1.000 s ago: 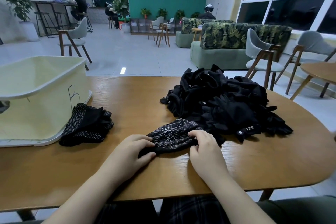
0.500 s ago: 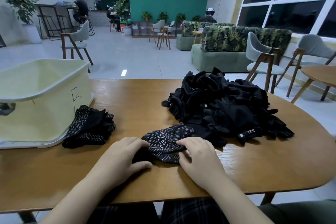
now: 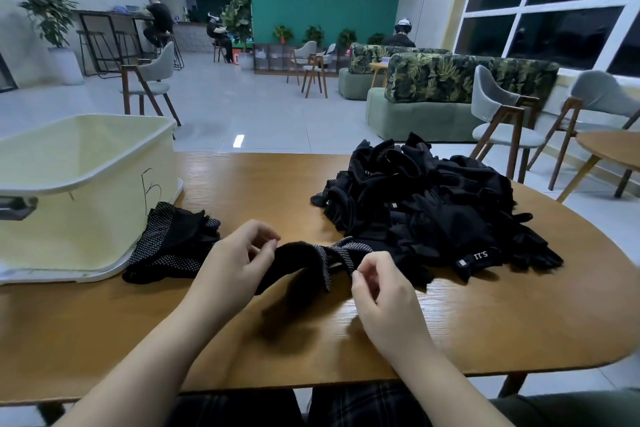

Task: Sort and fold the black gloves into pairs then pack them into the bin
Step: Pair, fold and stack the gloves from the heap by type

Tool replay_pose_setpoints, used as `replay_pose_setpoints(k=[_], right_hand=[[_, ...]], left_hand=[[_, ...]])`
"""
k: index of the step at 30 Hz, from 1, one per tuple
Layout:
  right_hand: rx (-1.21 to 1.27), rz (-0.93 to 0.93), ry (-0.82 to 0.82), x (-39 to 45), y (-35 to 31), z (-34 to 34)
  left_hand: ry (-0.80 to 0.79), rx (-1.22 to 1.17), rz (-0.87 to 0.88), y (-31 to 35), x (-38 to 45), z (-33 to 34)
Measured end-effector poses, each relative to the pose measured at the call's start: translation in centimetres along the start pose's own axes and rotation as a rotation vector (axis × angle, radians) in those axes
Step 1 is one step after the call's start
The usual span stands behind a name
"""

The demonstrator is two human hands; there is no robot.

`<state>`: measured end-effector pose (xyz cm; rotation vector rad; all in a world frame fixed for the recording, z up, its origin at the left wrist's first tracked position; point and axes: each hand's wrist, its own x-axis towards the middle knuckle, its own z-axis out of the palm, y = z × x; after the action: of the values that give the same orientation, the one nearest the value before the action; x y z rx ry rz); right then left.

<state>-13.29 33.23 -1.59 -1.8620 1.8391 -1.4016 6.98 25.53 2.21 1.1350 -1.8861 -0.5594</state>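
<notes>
Above the table [image 3: 450,329], a glove [image 3: 304,262] pinched between left hand [image 3: 235,263] and right hand [image 3: 384,291], beside the pile [image 3: 426,208].

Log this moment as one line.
left hand: pinches glove | right hand: pinches glove | glove: lifted | bin: left

A single head-worn wide-angle camera looks forward and down across the wooden table [image 3: 242,191] from its near edge. Both hands sit close below, near centre frame. The bin [image 3: 86,180] lies at 10 o'clock, the glove pile [image 3: 433,204] at 1 o'clock. The room recedes toward 12 o'clock.
</notes>
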Motion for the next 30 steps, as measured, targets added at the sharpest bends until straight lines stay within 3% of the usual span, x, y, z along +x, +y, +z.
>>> replay_pose_setpoints(k=[3,9,12,14,19,27,30], right_hand=[[0.005,-0.012,-0.105,0.0,-0.7,0.6],[0.002,-0.013,-0.173,0.0,-0.9,2.0],[0.043,0.018,-0.180,0.1,-0.8,2.0],[0.038,0.013,-0.184,0.2,-0.5,1.7],[0.027,-0.019,-0.176,0.5,-0.2,1.0],[-0.009,-0.056,-0.149,3.2,-1.8,2.0],[-0.072,-0.010,-0.206,4.6,-2.1,2.7]], left_hand=[[-0.023,-0.128,-0.037,0.6,0.3,0.0],[-0.511,0.173,0.055,-0.9,-0.7,1.2],[-0.415,0.377,0.156,-1.0,-0.9,2.0],[-0.326,0.370,0.147,-0.7,-0.9,2.1],[-0.123,0.077,0.045,-0.4,-0.6,0.9],[0.026,-0.457,-0.167,1.2,-0.2,1.4],[0.052,-0.525,-0.303,0.1,-0.4,1.6]])
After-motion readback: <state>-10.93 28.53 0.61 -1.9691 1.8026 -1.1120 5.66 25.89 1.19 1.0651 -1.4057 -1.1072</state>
